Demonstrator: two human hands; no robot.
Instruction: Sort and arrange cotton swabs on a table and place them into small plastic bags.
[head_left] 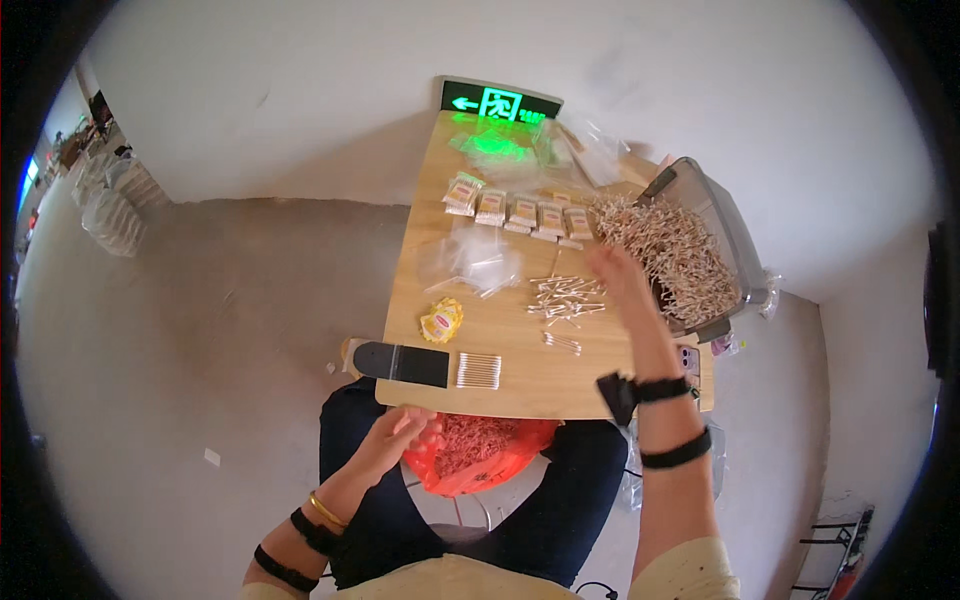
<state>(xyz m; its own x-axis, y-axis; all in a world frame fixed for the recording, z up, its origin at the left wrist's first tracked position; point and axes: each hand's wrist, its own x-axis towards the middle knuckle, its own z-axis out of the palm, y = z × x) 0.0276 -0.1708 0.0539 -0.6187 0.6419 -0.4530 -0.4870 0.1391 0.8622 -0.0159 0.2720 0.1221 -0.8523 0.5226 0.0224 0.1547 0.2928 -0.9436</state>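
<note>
Right arm (682, 500) stretched forward, right hand (618, 277) blurred — left arm (345, 490) bent, left hand (385, 442) low, fingers (413, 428) curled

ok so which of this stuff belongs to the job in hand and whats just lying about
Likely part of the job:
loose white cotton swabs
translucent grey plastic bin
small white-and-yellow rectangular packets
clear plastic bags
yellow round-edged labels
flat black round-ended piece
red plastic bag

Probably just lying about:
black rectangular sign with green-lit symbols
pale rectangular phone
small white scrap on the floor
</note>
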